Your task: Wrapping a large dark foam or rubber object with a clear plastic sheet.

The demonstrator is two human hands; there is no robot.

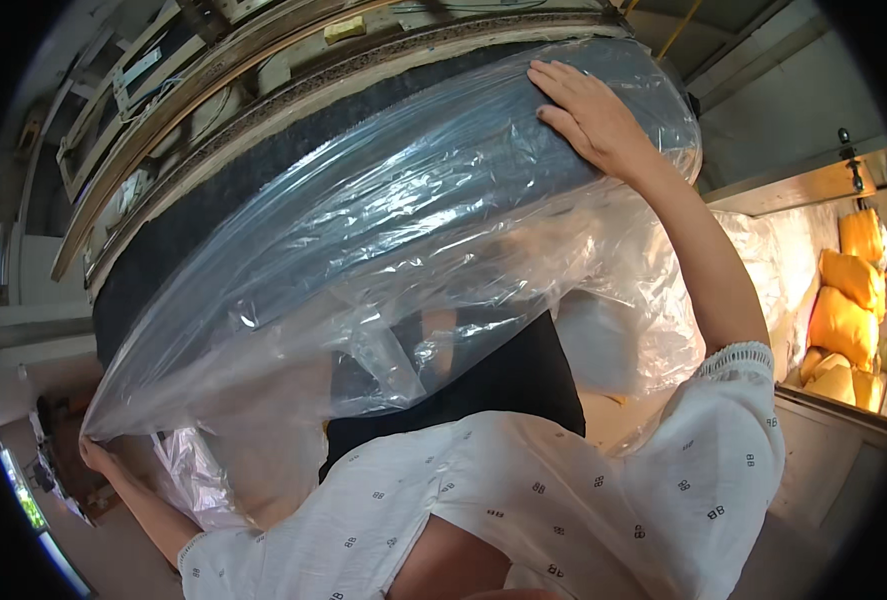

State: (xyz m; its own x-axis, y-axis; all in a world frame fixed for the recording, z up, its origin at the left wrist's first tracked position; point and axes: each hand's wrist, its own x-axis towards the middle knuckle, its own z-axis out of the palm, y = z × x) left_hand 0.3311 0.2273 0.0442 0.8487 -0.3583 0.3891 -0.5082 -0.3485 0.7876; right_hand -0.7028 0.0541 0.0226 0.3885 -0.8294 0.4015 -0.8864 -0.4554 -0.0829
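A large sheet of clear plastic film [393,200] spreads over a long dark work surface [173,235] in front of me, wrinkled and shiny. At the far right, my right hand [591,118] lies flat on the film with its fingers stretched out. Out at the lower left, my left hand [93,456] is closed on a gathered corner of the film, which is drawn taut from there toward the surface. The near part of the film hangs down loosely in front of my body, and my dark lower clothing shows through it.
Beyond the surface run long wooden and metal rails [163,150] with a small yellow block [343,28] on them. To the right, a wooden board [793,188] carries a metal fitting; beneath it are several yellow-orange bundles [843,315]. More crumpled plastic hangs below my left forearm.
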